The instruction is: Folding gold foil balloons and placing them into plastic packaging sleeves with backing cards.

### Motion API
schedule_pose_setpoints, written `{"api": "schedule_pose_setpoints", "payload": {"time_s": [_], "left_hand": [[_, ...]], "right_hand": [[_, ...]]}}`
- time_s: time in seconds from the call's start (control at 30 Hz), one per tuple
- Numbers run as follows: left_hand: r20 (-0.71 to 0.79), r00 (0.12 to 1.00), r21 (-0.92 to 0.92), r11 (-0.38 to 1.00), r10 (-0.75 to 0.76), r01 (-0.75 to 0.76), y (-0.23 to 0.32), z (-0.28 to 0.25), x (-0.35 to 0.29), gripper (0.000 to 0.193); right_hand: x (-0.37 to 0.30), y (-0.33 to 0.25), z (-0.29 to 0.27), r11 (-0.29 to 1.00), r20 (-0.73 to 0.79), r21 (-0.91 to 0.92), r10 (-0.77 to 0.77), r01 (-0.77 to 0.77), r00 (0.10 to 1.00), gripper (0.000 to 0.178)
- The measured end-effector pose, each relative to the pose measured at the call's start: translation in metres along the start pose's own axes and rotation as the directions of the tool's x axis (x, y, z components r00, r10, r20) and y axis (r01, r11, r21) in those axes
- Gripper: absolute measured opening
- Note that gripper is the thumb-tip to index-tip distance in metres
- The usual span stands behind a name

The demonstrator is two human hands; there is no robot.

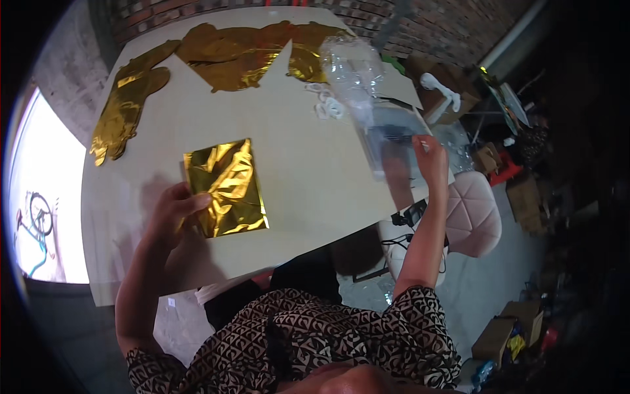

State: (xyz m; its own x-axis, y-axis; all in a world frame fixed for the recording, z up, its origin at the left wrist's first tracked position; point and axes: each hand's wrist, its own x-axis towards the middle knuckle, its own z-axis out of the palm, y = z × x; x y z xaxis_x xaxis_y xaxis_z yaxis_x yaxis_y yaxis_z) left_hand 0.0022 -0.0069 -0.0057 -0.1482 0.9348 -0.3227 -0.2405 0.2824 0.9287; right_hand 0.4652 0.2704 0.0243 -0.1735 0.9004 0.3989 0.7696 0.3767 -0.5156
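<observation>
My left hand [176,209] grips the left edge of a shiny gold foil sheet [231,190], thumb on top. It looks like a folded flat rectangle, creased, held over the near left of the table. My right hand [430,157] is at the table's right edge, fingers curled together beside a flat pile of clear plastic bags [387,141]. Whether anything is pinched in those fingers I cannot make out. Flat gold foil balloons [226,59] are spread along the far side, and another long foil piece [125,108] lies at the far left.
The pale table [275,138] also bears crumpled clear plastic [353,65] and coiled white ribbon [330,107] at the back right. A pink padded chair [474,213] stands by the right edge. Cardboard boxes [508,331] sit on the floor to the right. A brick wall rises behind.
</observation>
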Motion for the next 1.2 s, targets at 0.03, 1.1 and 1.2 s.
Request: {"api": "schedule_pose_setpoints", "payload": {"time_s": [0.03, 1.1, 1.2], "left_hand": [[-0.019, 0.998, -0.065, 0.996, 0.058, -0.060, 0.001, -0.006, -0.001, 0.026], [-0.090, 0.978, -0.190, 0.960, 0.190, -0.204, 0.006, -0.014, 0.007, 0.033], [-0.110, 0.974, -0.202, 0.955, 0.197, -0.216, 0.003, -0.017, 0.007, 0.029]], "right_hand": [[0.015, 0.019, -0.006, 0.978, -0.042, -0.209, 0.008, -0.017, 0.999, 0.026], [0.161, 0.100, 0.058, 0.562, -0.011, -0.713, -0.606, 0.419, 0.795, 0.009], [0.160, 0.096, 0.039, 0.579, -0.124, -0.760, -0.574, 0.294, 0.810, 0.006]]}}
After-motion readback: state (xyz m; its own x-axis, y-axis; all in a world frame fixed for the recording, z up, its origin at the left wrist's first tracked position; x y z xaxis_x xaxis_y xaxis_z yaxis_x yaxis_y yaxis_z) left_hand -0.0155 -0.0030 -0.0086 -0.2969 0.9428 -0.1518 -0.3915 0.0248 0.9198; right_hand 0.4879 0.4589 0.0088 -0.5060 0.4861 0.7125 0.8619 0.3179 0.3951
